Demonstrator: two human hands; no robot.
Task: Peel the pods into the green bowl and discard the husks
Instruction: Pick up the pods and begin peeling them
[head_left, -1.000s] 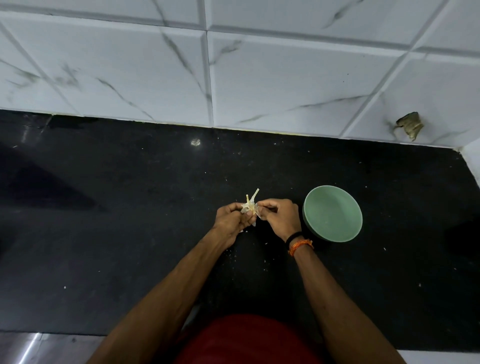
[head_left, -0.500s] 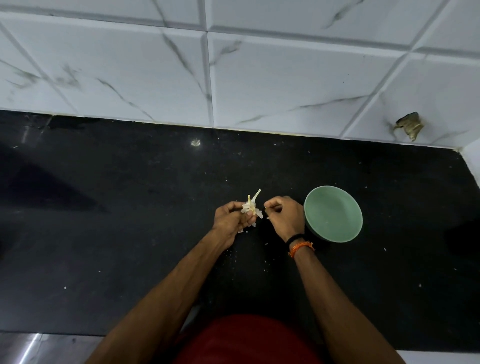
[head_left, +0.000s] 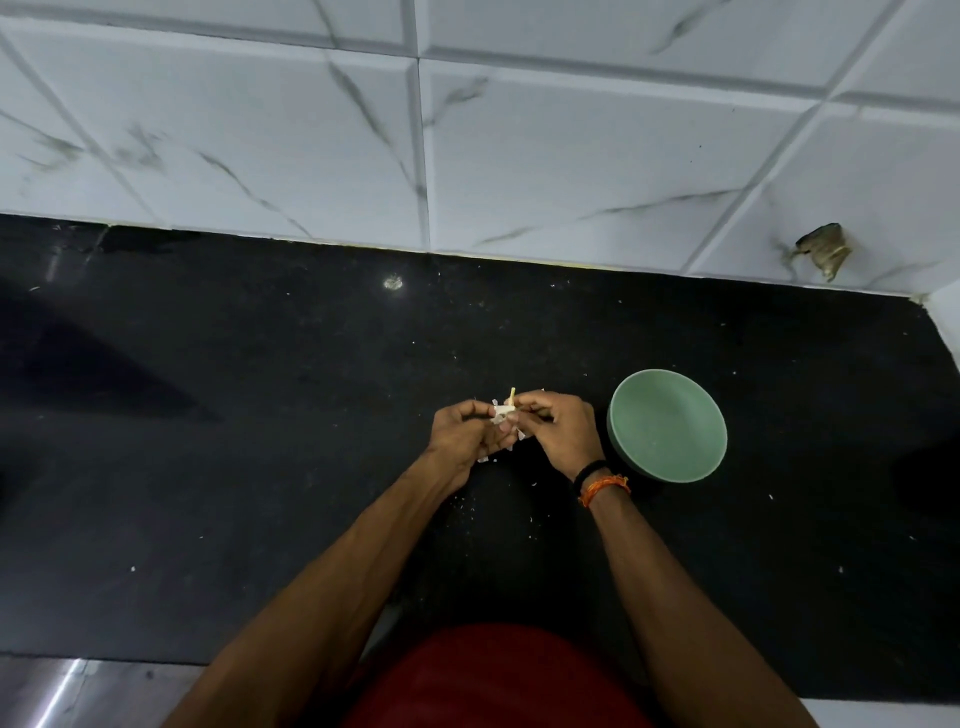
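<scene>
Both hands met over a black counter (head_left: 260, 467), the left hand (head_left: 464, 435) and right hand (head_left: 558, 430) each pinching a pale pod (head_left: 503, 414) between curled fingertips. A green bowl (head_left: 667, 425) stood just right of the fingers. Husk flecks (head_left: 483, 459) lay beneath. No writing was legible.

The pod (head_left: 503, 414) is largely concealed between the fingers of the left hand (head_left: 467, 434) and the right hand (head_left: 558, 431); its contents cannot be resolved. Both forearms are cropped by the lower edge.
</scene>
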